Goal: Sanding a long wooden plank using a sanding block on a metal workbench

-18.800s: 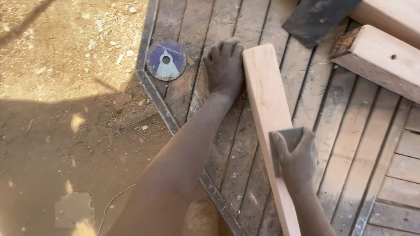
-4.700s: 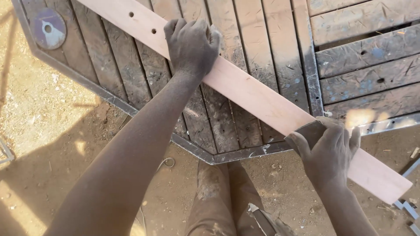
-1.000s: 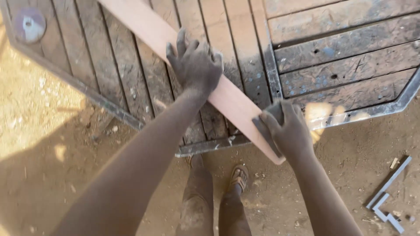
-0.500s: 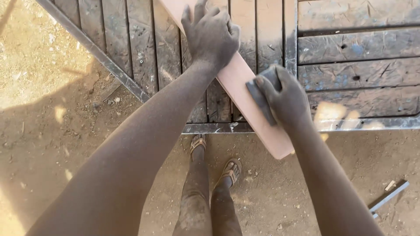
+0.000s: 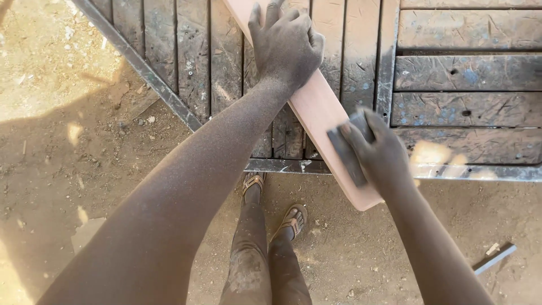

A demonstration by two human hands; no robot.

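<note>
A long pale wooden board lies slanted across a worn plank platform, its near end jutting past the platform's metal edge. My left hand presses flat on the board, fingers spread. My right hand grips a folded dark sheet of sandpaper against the board's near end. Both arms are dusted with fine sawdust.
A dark metal frame borders the platform. Below lies sandy ground with my legs and sandalled feet under the board's end. A short metal piece lies on the dirt at the lower right.
The view has shifted so the board runs steeper toward the top. My right hand with the sandpaper has slid a little toward the board's near end; my left hand stays pressed on it.
</note>
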